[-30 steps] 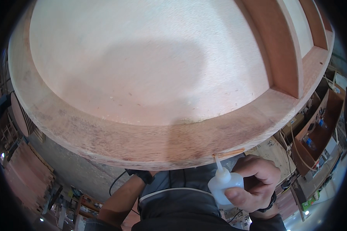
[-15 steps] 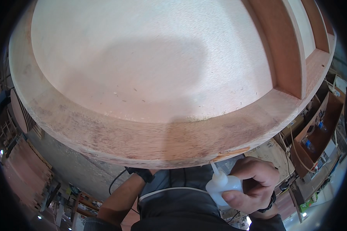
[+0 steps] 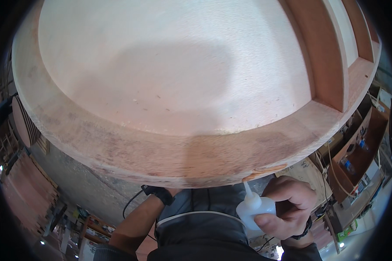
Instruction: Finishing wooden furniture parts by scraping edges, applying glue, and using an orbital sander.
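My right hand is closed around a small, translucent white squeeze bottle. The bottle stands nozzle up, its thin tip meeting or nearly meeting the near edge of a large wooden panel with a curved rim. Just there, an orange-brown, chipped-looking patch marks the rim. Of my left hand only a sliver shows past a dark wristband; the panel's edge hides its fingers, so I cannot tell what it touches.
Upright wooden dividers rise from the panel's right side. At the right, an open wooden box holds plastic bottles and stands among clutter. Stacked boards lie at lower left. A black cable hangs beside my left forearm.
My right hand and the bottle have shifted very slightly to the right, the nozzle staying at the chipped patch. The view of the panel has moved slightly; my left arm stays nearly the same.
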A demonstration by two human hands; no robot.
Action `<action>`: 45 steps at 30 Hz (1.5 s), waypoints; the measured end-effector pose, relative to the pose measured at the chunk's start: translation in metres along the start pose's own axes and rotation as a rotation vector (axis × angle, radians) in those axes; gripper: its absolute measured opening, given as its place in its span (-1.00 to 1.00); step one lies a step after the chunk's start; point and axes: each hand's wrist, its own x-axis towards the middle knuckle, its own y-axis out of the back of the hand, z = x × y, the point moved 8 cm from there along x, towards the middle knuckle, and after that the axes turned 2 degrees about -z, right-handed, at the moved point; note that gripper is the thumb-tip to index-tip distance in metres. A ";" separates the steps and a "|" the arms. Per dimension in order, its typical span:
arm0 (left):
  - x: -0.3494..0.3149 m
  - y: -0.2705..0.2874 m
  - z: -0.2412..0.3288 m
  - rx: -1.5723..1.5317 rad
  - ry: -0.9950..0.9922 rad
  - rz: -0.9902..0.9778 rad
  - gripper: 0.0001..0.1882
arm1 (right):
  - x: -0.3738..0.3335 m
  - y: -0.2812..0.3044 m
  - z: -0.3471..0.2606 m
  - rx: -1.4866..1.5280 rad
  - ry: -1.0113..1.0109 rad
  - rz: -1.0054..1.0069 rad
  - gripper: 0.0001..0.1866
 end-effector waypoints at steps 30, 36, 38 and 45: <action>0.003 -0.014 -0.027 -0.001 -0.044 0.075 -0.62 | 0.017 -0.016 0.003 -0.006 0.006 -0.026 -0.63; 0.004 -0.007 -0.015 0.070 -0.044 0.074 -0.65 | 0.019 -0.018 0.000 -0.022 0.044 -0.052 -0.64; 0.005 0.004 -0.005 0.013 -0.014 0.058 -0.66 | 0.020 -0.020 0.001 -0.030 0.028 -0.071 -0.63; 0.007 0.017 0.007 -0.036 0.014 0.086 -0.66 | 0.023 -0.023 -0.003 -0.032 0.050 -0.085 -0.63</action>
